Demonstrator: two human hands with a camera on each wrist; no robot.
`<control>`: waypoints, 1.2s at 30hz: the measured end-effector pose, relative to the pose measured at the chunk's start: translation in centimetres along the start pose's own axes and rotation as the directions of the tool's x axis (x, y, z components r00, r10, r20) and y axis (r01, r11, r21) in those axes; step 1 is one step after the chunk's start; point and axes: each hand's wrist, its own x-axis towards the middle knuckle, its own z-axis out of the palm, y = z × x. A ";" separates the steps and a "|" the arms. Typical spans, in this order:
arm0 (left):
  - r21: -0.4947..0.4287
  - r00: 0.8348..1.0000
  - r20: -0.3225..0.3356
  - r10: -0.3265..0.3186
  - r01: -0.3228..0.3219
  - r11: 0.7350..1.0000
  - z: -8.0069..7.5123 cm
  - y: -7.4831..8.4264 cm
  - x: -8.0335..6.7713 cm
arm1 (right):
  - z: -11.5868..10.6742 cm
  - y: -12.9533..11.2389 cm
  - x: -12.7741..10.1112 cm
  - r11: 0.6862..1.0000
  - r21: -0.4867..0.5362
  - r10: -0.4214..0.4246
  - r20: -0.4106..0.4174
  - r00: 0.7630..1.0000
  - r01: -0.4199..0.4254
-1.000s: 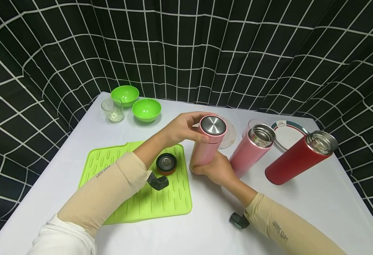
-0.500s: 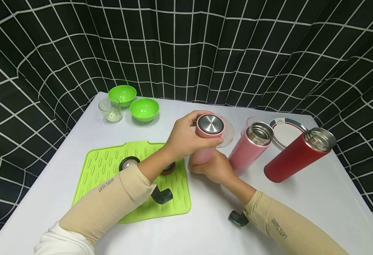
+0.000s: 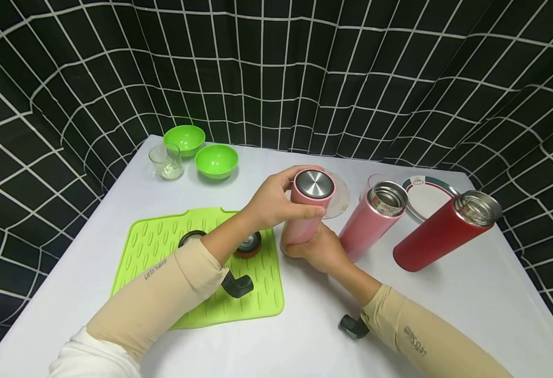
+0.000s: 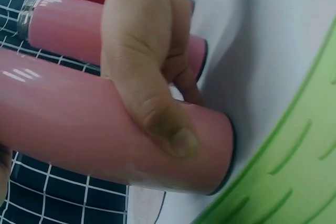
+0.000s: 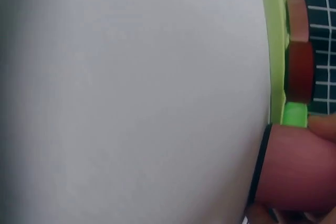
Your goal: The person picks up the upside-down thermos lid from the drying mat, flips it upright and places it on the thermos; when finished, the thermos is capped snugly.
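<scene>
At the far left of the tabletop, a clear glass is standing with a few pale bits lying at its bottom, and two green bowls are sitting beside it; no contents are showing in them from the head view. Nearer, a green ridged mat is carrying two dark round stoppers — one mostly hidden behind the forearm — so they are staying put off the bare cloth.

The left hand is wrapping its grip around the pink cap of the closed pink flask, fingers and thumb curling about the cap's rim, as if for twisting. The right hand is clasping the same flask low down, near its base — probably to be steadying it against that turning. The flask is standing nearly upright on the tabletop just right of the mat; the left wrist view shows a thumb pressing into its body.

To the right, a second pink flask and a red flask are standing with caps off, steel mouths open; whether anything is inside them cannot be told. Behind them a plate is lying flat.
</scene>
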 end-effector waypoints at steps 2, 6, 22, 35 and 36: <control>-0.007 1.000 0.002 0.002 -0.002 1.000 0.1 -0.1 -0.3 | 0.3 0.0 -0.1 0.999 0.032 -0.010 0.003 1.000 0.010; -0.034 1.000 0.001 -0.002 0.002 0.999 0.1 -0.4 -0.7 | 0.8 -0.2 -0.2 0.996 0.088 -0.027 -0.008 1.000 0.027; 0.199 0.929 -0.174 -0.326 0.357 0.913 -3.5 2.0 -6.1 | 0.7 -1.4 -6.4 0.991 0.115 0.062 0.047 0.997 -0.067; 0.786 0.962 0.025 -0.273 0.151 0.600 -10.0 2.3 -15.9 | -1.3 0.0 -12.1 0.723 -0.397 -0.543 0.179 0.820 0.565; 0.822 0.963 0.027 -0.269 0.132 0.554 -10.3 1.7 -16.3 | -1.4 0.2 -12.2 0.681 -0.421 -0.574 0.202 0.794 0.599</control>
